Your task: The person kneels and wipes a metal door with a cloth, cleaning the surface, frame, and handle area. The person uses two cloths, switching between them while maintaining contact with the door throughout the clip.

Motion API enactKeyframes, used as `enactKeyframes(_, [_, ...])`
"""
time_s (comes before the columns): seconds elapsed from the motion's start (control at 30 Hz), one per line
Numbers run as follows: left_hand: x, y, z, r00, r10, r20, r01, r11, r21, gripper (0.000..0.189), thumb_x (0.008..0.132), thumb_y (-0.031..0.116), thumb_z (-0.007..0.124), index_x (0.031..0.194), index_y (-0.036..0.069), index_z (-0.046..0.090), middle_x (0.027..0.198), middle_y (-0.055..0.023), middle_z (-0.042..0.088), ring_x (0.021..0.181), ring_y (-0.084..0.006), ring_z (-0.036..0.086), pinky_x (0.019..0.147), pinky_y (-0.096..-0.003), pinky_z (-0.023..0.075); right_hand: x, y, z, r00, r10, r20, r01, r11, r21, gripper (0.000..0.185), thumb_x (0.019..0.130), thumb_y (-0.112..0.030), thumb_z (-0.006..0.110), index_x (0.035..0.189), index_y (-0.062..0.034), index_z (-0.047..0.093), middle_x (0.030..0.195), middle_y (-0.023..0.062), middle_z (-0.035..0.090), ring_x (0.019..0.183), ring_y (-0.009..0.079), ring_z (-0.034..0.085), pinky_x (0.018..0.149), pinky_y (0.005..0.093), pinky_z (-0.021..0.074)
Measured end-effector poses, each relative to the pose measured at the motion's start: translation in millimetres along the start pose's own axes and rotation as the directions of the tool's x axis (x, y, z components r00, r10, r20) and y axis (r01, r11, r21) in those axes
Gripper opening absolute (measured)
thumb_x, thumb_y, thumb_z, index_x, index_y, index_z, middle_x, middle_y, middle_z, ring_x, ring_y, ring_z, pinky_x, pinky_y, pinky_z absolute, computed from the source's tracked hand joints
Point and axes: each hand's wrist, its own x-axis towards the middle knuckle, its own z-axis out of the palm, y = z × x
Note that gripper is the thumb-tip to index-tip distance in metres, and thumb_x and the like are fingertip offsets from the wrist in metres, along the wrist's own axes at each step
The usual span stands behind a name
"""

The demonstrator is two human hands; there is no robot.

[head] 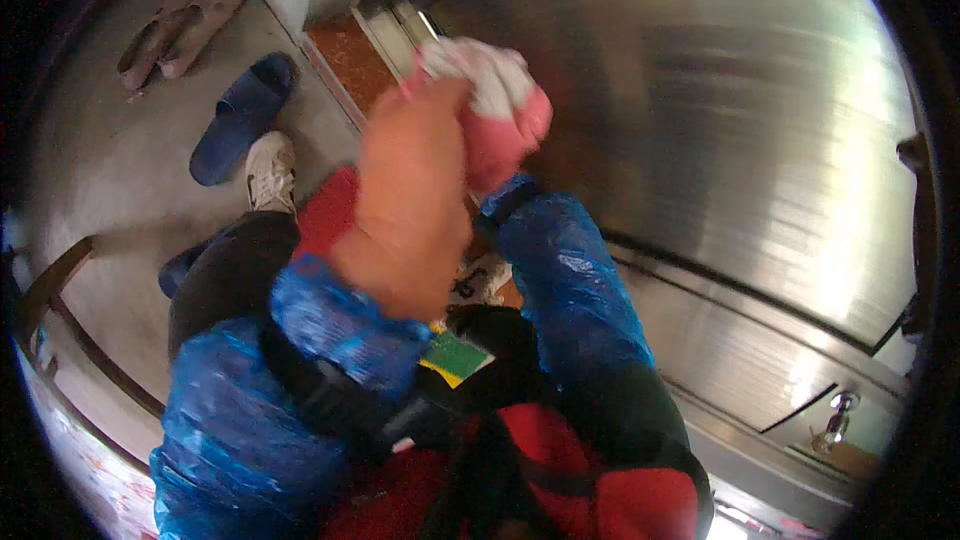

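My left hand (412, 195) is bare and blurred, with its back towards me. Its curled fingers are at a pink-and-white work glove (495, 82), and pink material also shows along the far side of those fingers. The glove covers the end of my right arm, so my right hand (510, 135) is hidden inside and its finger pose is unclear. Blue plastic oversleeves cover both forearms, the left one (240, 420) and the right one (577, 270). A red fabric piece (330, 214) shows beside my left wrist, partly hidden.
A large brushed-metal surface (712, 150) fills the right side, with a chrome fitting (836, 420) low down. On the grey floor (127, 180) lie a blue slide sandal (244, 120) and a pair of pinkish shoes (184, 34). A curved wooden frame (64, 277) stands at left.
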Motion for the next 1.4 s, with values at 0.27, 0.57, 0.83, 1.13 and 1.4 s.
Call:
enactKeyframes(0.27, [10.2,31.4,-19.7,0.999,-0.021,-0.042,0.005,0.935,-0.355,0.022,0.097,0.018,0.055,0.11,0.004,0.066,0.104,-0.0106,0.07,0.094,-0.0231,0.067,0.073,-0.0354,0.0548,-83.6,32.1,15.1,0.977,0.121,0.173,-0.143,0.982,0.122,0.01,0.088,-0.006,0.059,0.099,-0.0062,0.06,0.107,0.0156,0.057,0.101,0.0391,0.061,0.08,0.0513,0.0542])
enactKeyframes(0.57, [10.9,42.0,-20.3,0.998,-0.017,-0.059,-0.004,0.942,-0.335,0.023,0.099,0.02,0.053,0.113,0.005,0.065,0.108,-0.0113,0.069,0.097,-0.0237,0.067,0.073,-0.0354,0.0566,-168.4,69.7,40.6,0.978,0.158,0.135,-0.168,0.983,0.07,0.012,0.09,-0.008,0.06,0.102,-0.0064,0.06,0.112,0.0166,0.055,0.099,0.0397,0.061,0.079,0.0533,0.0536])
enactKeyframes(0.83, [10.1,40.3,-3.5,0.998,-0.03,-0.049,0.017,0.967,-0.256,0.027,0.101,0.021,0.05,0.118,0.004,0.062,0.112,-0.0124,0.069,0.1,-0.0262,0.067,0.079,-0.0376,0.0588,-149.5,78.7,40.4,0.844,0.201,0.497,-0.403,0.848,0.343,0.021,0.086,-0.013,0.066,0.105,-0.0034,0.062,0.112,0.0221,0.06,0.1,0.0453,0.062,0.083,0.0539,0.0527])
enactKeyframes(1.13, [14.1,8.7,-8.7,0.997,-0.051,0.062,0.065,0.962,-0.264,0.029,0.1,0.022,0.053,0.122,0.007,0.064,0.115,-0.0088,0.067,0.099,-0.021,0.065,0.082,-0.0351,0.0555,-145.8,38.9,2.5,0.779,0.466,0.42,-0.613,0.424,0.667,0.042,0.089,-0.03,0.072,0.12,-0.0033,0.064,0.113,0.0178,0.068,0.101,0.03,0.066,0.086,0.0398,0.0526])
enactKeyframes(1.4, [11.1,-47.1,5.7,0.926,-0.168,0.338,0.139,0.984,0.111,0.035,0.089,0.013,0.056,0.12,-0.002,0.064,0.108,-0.0119,0.07,0.091,-0.0225,0.068,0.082,-0.035,0.0549,-125.5,57.3,-128.0,0.935,0.337,-0.114,-0.048,0.436,0.899,0.046,0.09,-0.017,0.068,0.132,-0.0005,0.057,0.128,0.0157,0.062,0.118,0.0273,0.061,0.099,0.0356,0.0493])
